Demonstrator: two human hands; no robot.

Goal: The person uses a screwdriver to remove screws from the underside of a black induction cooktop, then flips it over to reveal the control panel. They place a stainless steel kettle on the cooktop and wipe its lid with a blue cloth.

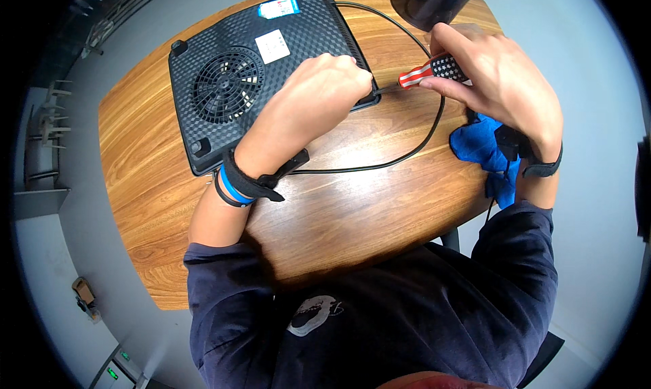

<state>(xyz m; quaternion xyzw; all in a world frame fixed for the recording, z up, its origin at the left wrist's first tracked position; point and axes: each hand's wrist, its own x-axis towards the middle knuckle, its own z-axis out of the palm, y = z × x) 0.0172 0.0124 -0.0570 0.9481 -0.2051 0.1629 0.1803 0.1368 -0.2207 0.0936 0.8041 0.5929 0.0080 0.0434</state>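
Looping beneath the screwdriver (417, 78) — black cord (443, 107), blue cloth (475, 142) nearby

A wood-grain table (156, 233) spreads across the middle; a glossy dark container (428, 4) stands at its far right; a crumpled blue cloth (475, 143) lies by its right edge; pale stools (55, 121) stand off left; a brown box (83, 290) sits near left.
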